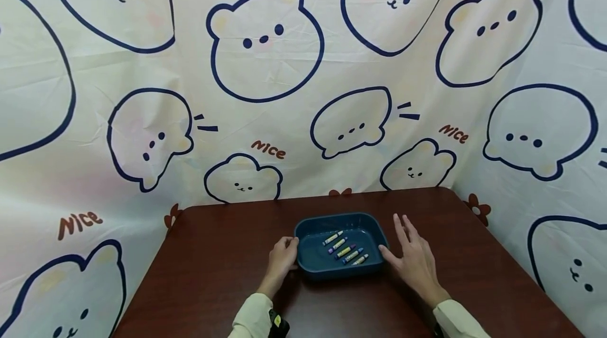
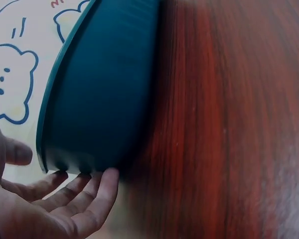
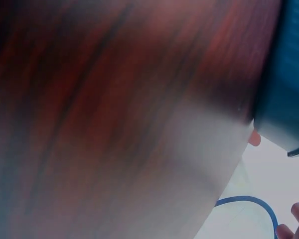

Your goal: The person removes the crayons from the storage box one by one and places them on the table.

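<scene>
A dark teal tray [image 1: 310,274] holds several crayons [image 1: 345,251] with yellow wrappers and coloured tips, lying side by side on its floor. At the tray's left end is my left hand [image 1: 283,259]. In the left wrist view its bent fingertips [image 2: 108,177] touch the end wall, and the thumb [image 2: 19,152] stands off the rim. My right hand [image 1: 414,261] is beside the right end, fingers spread and raised, thumb tip at the rim. Most of that hand lies outside the right wrist view, where a fingertip [image 3: 255,138] shows by the tray wall.
The tray is on a dark brown wooden table [image 1: 227,253] with a glossy surface. A pale curtain [image 1: 265,74] printed with bear outlines hangs behind the table and along both sides. A dark wrist strap [image 1: 278,323] is on the left wrist.
</scene>
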Tool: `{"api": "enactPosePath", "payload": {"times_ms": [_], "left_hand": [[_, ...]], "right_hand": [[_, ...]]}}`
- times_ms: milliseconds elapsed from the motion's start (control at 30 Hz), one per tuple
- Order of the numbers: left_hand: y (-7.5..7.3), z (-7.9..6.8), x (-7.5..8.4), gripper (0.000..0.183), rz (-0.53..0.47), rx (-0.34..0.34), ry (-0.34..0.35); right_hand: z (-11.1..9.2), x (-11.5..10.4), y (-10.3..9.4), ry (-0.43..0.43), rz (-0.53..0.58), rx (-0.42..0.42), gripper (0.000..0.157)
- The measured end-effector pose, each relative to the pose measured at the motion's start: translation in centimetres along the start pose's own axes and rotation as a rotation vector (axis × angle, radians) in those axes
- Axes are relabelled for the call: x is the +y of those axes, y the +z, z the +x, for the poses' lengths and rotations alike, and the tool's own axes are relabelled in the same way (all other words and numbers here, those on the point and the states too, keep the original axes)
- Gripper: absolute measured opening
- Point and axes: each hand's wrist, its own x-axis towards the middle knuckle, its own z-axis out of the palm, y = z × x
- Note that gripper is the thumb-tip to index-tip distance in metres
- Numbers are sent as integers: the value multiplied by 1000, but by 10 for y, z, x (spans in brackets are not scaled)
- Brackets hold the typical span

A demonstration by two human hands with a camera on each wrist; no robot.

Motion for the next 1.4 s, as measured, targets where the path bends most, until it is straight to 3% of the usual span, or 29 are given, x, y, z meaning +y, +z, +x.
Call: {"api": "enactPosePath", "payload": {"times_ms": [133, 267, 367, 467, 600, 733, 900, 1000, 1200, 1400], "left_hand": [[3, 0, 1, 44, -9, 4, -14], [6, 0, 1, 42, -8, 9, -17], [8, -1, 1, 42, -17, 12, -20], [8, 0, 0, 42, -23, 16, -24], [9, 1, 1, 43, -30, 14, -27], [9, 1, 1, 43, -27, 10, -12], [10, -1, 2, 41, -32, 9, -3], [11, -1, 1, 40, -30, 18, -2], [13, -1, 2, 39, -16, 25, 15], [12, -3, 0, 38, 6, 31, 18]], "right_hand": [[2, -3, 1, -53, 16, 82, 84], [10, -9, 0, -141, 33, 177, 58], [18, -17, 0, -187, 63, 158, 35], [29, -27, -1, -212, 69, 49, 16], [48, -41, -3, -205, 57, -222, 6], [66, -53, -3, -94, 62, -517, 12], [74, -70, -2, 79, 3, -754, 32], [73, -78, -1, 105, -82, -828, 33], [74, -87, 6, 92, -270, -890, 20], [72, -91, 16, 138, -295, -946, 25]]}}
